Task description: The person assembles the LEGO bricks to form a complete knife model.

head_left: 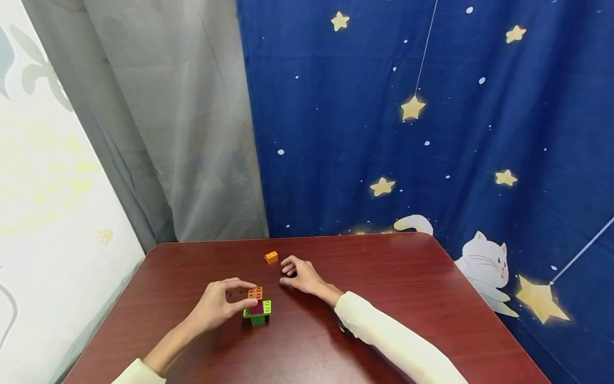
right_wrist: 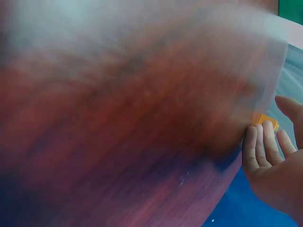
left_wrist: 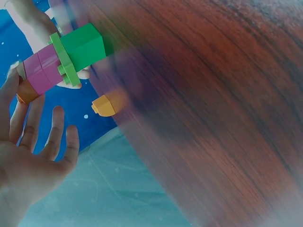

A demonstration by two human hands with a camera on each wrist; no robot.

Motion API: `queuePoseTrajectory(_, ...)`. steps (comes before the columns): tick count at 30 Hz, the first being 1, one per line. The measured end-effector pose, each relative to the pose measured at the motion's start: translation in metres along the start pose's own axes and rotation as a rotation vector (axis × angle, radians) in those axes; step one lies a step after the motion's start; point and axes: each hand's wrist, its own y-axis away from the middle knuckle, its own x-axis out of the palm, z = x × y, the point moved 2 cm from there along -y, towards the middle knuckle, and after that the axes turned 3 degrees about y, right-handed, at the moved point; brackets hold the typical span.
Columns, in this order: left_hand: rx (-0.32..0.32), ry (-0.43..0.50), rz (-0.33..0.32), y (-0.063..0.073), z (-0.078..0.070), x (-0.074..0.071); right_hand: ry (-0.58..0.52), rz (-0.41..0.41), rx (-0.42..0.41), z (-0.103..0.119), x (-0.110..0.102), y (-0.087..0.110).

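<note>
A small stack of toy building bricks stands on the table in front of my left hand [head_left: 218, 306]. From bottom to top it has a green brick [left_wrist: 85, 47], a lime-green plate [left_wrist: 66, 60], purple bricks [left_wrist: 43, 70] and an orange brick [head_left: 255, 293]. My left thumb and index finger pinch the stack near its top, at the orange brick; the other fingers are spread in the left wrist view. My right hand [head_left: 303, 276], loosely bent and holding nothing, hovers beside a loose yellow-orange brick [head_left: 271, 258], apart from it in the head view.
The dark red wooden table [head_left: 374, 277] has rounded far corners. Behind it hang a blue star-patterned curtain [head_left: 336, 133] and a grey curtain [head_left: 201, 133]. A dark object [head_left: 343, 327] shows under the right sleeve.
</note>
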Motion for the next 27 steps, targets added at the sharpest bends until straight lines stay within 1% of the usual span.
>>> queuePoseTrajectory(4, -0.002, -0.004, -0.005, 0.0, -0.001, 0.0, 0.002, -0.017, 0.012, -0.004, 0.002, -0.01)
queuePoseTrajectory(9, -0.004, 0.014, 0.012, 0.001, -0.003, 0.0, -0.007, -0.029, 0.057, -0.009, 0.004, -0.022)
queuePoseTrajectory(17, -0.009, 0.016, 0.01, -0.001, -0.001, 0.002, 0.048, -0.062, 0.101, -0.017, 0.003, -0.042)
queuePoseTrajectory(22, -0.032, 0.01, 0.014, -0.002, 0.002, 0.001, 0.101, -0.044, 0.13, -0.018, 0.005, -0.051)
queuePoseTrajectory(27, -0.017, 0.021, 0.014, -0.001, 0.002, 0.001, 0.147, -0.026, 0.136, -0.014, 0.008, -0.057)
